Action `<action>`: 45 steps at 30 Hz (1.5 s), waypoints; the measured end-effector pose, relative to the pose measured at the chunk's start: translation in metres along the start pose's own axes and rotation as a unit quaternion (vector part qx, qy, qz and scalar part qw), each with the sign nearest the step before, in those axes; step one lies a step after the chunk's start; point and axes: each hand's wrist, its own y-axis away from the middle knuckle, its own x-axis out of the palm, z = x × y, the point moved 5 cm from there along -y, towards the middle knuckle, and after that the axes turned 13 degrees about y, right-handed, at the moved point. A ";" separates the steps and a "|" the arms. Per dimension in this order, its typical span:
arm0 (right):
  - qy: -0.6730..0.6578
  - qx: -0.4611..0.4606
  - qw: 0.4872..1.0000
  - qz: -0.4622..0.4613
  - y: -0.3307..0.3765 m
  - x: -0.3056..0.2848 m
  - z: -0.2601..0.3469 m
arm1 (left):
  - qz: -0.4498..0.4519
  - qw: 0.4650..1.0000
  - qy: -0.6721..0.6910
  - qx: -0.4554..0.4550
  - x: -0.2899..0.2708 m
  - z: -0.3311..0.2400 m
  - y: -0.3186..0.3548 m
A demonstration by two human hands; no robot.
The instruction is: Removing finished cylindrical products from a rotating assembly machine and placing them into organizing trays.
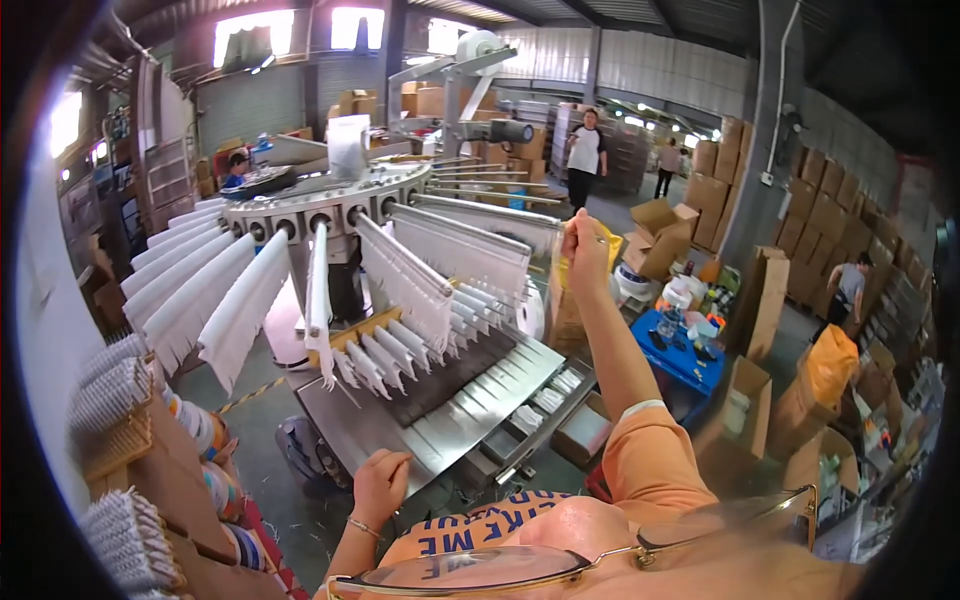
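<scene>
Nearest, left hand (pixel 380 487) fingers curl closed on the metal tabletop's (pixel 450 415) near edge, while right hand (pixel 585 245), raised well above, pinches what seems a clear bag (pixel 562 290) hanging beside the white brush-like strips (pixel 405 270).

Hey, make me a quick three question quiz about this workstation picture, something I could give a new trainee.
1. True or false: the right hand is raised at a clear bag with yellow at its top.
2. Where does the left hand rest? A) on the blue crate B) at the near edge of the metal tray table C) on a cardboard box
3. What colour are the fringed strips that hang from the round machine?

Key: 1 true; 2 B; 3 white.
</scene>
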 end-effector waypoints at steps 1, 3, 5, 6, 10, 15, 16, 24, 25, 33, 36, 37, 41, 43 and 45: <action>-0.022 0.019 0.999 -0.020 0.000 -0.004 -0.005 | -0.003 1.000 0.000 -0.004 0.000 0.001 0.000; -0.018 0.025 0.999 -0.016 0.005 -0.005 -0.003 | -0.008 1.000 0.000 -0.008 -0.001 0.003 0.003; 0.020 0.030 0.999 -0.023 0.006 -0.005 0.000 | -0.017 1.000 0.001 -0.010 -0.003 0.003 0.006; 0.021 0.029 0.999 -0.023 0.008 -0.005 0.001 | -0.017 1.000 0.002 -0.010 -0.004 0.002 0.007; -0.002 0.037 0.999 -0.018 0.010 -0.004 -0.003 | -0.028 1.000 0.000 -0.014 -0.004 0.001 0.008; -0.066 0.037 0.997 0.007 0.008 -0.003 -0.004 | -0.046 0.999 0.008 -0.001 -0.006 0.001 0.007; -0.058 0.053 0.997 -0.008 0.008 -0.006 -0.004 | -0.047 0.999 0.006 -0.003 -0.007 0.002 0.006; -0.084 0.054 0.992 -0.077 0.007 -0.063 -0.002 | -0.044 0.999 0.008 0.000 -0.006 0.005 0.004; -0.093 0.063 0.989 -0.099 0.009 -0.079 -0.002 | -0.049 0.999 0.009 0.005 -0.007 0.005 0.004; -0.235 0.083 0.914 -0.320 0.090 -0.253 0.035 | -0.050 0.995 0.078 -0.048 -0.019 -0.005 0.008; -0.180 0.155 0.923 -0.304 0.161 -0.213 0.012 | -0.045 0.995 -0.012 0.089 -0.019 -0.019 -0.005; -0.193 0.194 0.919 -0.286 0.185 -0.197 -0.007 | -0.016 0.986 -0.049 0.161 -0.012 -0.033 -0.019; -0.161 0.270 0.929 -0.195 0.258 -0.105 -0.035 | 0.105 0.957 -0.100 0.250 0.034 -0.098 -0.048; -0.176 0.293 0.934 -0.099 0.264 -0.061 -0.028 | 0.211 0.960 -0.062 0.171 0.063 -0.068 -0.040; -0.154 0.237 0.959 -0.017 0.260 -0.043 -0.027 | 0.277 0.957 -0.041 0.081 0.075 -0.049 -0.038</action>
